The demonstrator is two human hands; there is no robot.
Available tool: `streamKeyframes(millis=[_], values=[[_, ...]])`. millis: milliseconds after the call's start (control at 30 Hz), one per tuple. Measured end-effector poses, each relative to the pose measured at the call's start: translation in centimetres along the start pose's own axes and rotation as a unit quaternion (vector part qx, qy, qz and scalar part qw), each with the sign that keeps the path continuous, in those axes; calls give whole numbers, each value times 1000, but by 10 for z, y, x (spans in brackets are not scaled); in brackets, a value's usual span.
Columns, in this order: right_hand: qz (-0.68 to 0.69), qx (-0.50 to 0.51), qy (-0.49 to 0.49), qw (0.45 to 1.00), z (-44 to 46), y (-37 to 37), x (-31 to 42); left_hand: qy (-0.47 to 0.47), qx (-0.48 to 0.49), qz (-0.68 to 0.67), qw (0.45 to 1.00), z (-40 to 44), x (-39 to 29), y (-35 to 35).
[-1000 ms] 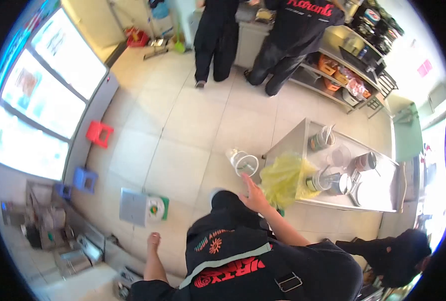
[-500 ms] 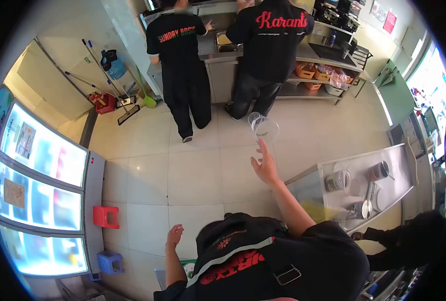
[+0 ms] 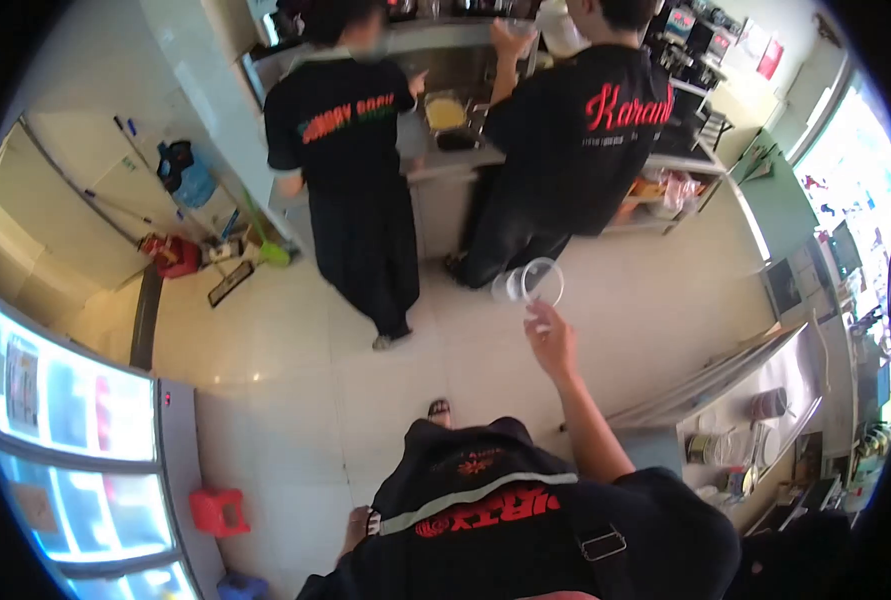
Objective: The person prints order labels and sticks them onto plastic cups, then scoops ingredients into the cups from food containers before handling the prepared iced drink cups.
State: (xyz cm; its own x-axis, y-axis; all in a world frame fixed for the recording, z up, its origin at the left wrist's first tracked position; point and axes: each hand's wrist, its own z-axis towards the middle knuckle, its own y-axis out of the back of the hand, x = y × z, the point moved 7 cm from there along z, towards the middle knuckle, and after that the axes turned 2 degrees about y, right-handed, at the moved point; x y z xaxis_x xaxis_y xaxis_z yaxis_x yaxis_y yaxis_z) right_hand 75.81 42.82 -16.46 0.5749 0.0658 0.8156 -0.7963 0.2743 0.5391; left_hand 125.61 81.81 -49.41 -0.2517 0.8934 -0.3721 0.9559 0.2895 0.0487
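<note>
A clear plastic cup [image 3: 542, 284], tilted with its round rim toward the camera, is held out in front of me by my right hand [image 3: 549, 338], whose fingers are at the rim's lower edge. Low beside the apron [image 3: 485, 478] hangs my left hand [image 3: 356, 527]; it is partly hidden by the apron, and its fingers cannot be made out. Further ahead, two people in black stand at a steel counter [image 3: 445, 160], where a tray with something yellow [image 3: 446, 113] sits between them.
A steel table [image 3: 800, 370] with several containers stands at the right. Lit glass-door fridges [image 3: 65, 420], a red stool [image 3: 219, 511] and a blue stool [image 3: 242, 586] are at the left. Brooms and a red bucket [image 3: 173, 256] lean by the back wall.
The view has moved forward toward the two people and the counter. My right hand still carries the cup, now nearer them. My left hand has drawn back beside the apron.
</note>
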Motion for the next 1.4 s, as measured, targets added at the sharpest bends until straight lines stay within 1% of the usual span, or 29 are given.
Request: streamKeyframes(millis=[33, 67, 100, 133, 167, 200, 233, 267, 300, 400, 433, 467, 533, 600, 633, 667, 733, 767, 800, 833, 900, 933, 1000, 1033, 1067, 1133, 1233, 1300, 1400], values=[[-7, -17, 7, 1000, 19, -6, 6, -25, 34, -88, 995, 22, -54, -7], [11, -12, 20, 1000, 30, -17, 13, -99, 17, 94, 990, 40, -116, -11], [31, -2, 29, 999, 39, -22, 16, -168, -26, 270, 948, 71, -178, -6], [28, -9, 20, 999, 49, -21, 15, -351, 27, 482, 803, 64, -262, -40], [34, -3, 22, 999, 61, -27, 18, -381, -61, 447, 807, 69, -322, -48], [44, 3, 29, 999, 75, -34, 24, -314, -78, 444, 835, 105, -364, -44], [41, -12, 27, 999, 86, -35, 30, -383, -89, 476, 787, 104, -423, -65], [45, -16, 25, 999, 97, -41, 28, -409, -112, 474, 772, 93, -475, -88], [39, -4, 27, 999, 110, -48, 24, -440, -120, 463, 760, 85, -522, -113], [28, 31, 39, 998, 142, -75, 10, -498, -46, 335, 798, 29, -615, -198], [23, 56, 47, 997, 152, -85, 8, -507, -15, 289, 812, 16, -629, -223], [23, 63, 41, 997, 159, -90, 4, -500, -16, 289, 816, 0, -635, -246], [37, 172, 27, 984, 180, -108, 3, -659, 52, 247, 709, -64, -653, -300], [59, 215, 42, 974, 193, -115, -3, -647, 60, 245, 719, -103, -656, -327], [39, 221, 64, 972, 203, -121, -9, -646, 69, 246, 719, -118, -662, -334], [23, 228, 92, 969, 213, -127, -9, -647, 54, 250, 719, -125, -666, -334], [-24, 273, 103, 956, 230, -137, -19, -648, 6, 227, 727, -130, -674, -319], [-10, 286, 115, 951, 240, -145, -22, -652, -27, 204, 730, -138, -681, -313], [0, 299, 121, 946, 249, -150, -26, -647, -45, 201, 734, -134, -683, -305], [6, 311, 125, 942, 262, -157, -33, -639, -89, 189, 740, -129, -686, -293], [-29, 313, 125, 941, 276, -169, -49, -629, -150, 164, 745, -122, -688, -273], [-41, 310, 158, 937, 286, -171, -47, -620, -148, 172, 751, -116, -683, -269], [-39, 290, 182, 939, 303, -173, -43, -583, -168, 125, 785, -104, -679, -258], [-40, 290, 181, 939, 312, -174, -38, -564, -157, 125, 801, -101, -678, -260], [-10, 285, 182, 941, 321, -172, -28, -565, -156, 125, 801, -97, -679, -265], [22, 279, 183, 942, 342, -172, -14, -576, -110, 175, 791, -87, -683, -290], [44, 299, 156, 940, 359, -185, 0, -538, -46, 289, 790, -67, -691, -341], [78, 311, 123, 939, 366, -194, 12, -622, 4, 316, 716, -59, -701, -373], [113, 321, 114, 933, 368, -210, 21, -619, 21, 323, 715, -24, -708, -391]])
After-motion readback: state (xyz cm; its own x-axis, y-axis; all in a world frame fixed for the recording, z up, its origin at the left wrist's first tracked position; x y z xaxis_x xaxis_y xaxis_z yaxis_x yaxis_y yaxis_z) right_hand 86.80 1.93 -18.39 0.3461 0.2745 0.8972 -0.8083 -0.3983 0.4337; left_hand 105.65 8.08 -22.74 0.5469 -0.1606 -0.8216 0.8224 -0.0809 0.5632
